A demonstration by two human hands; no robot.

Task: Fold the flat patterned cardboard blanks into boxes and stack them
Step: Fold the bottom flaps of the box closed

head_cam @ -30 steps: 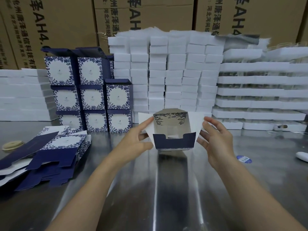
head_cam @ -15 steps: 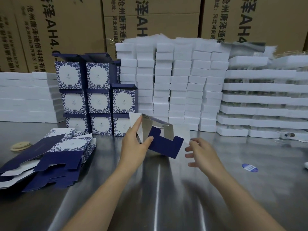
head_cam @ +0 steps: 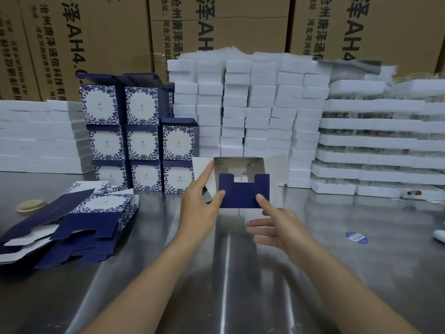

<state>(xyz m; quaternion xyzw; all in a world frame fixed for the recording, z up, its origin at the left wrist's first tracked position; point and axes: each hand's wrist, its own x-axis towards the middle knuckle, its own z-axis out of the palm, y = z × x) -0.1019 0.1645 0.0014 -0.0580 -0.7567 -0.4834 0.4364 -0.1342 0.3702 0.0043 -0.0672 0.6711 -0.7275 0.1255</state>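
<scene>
A half-folded box [head_cam: 243,192], navy outside and white inside, hangs above the steel table [head_cam: 337,261] in the middle. Its open end faces me and a notched navy flap is raised across it. My left hand [head_cam: 201,206] holds the box's left side, index finger along a white side flap and thumb on the navy flap. My right hand [head_cam: 274,225] is open, its index fingertip pressing the navy flap's lower right. A heap of flat blue-patterned blanks [head_cam: 72,220] lies at the left. Finished patterned boxes [head_cam: 142,141] are stacked behind it.
Piles of white foam blocks [head_cam: 252,112] and white trays [head_cam: 380,145] stand along the back, with brown cartons [head_cam: 216,27] behind them. A roll of tape [head_cam: 31,205] lies far left, a blue sticker [head_cam: 356,237] on the table at right.
The box has turned from tilted to square with its opening toward me. The navy flap has swung up across the opening. My right hand came in and touches that flap.
</scene>
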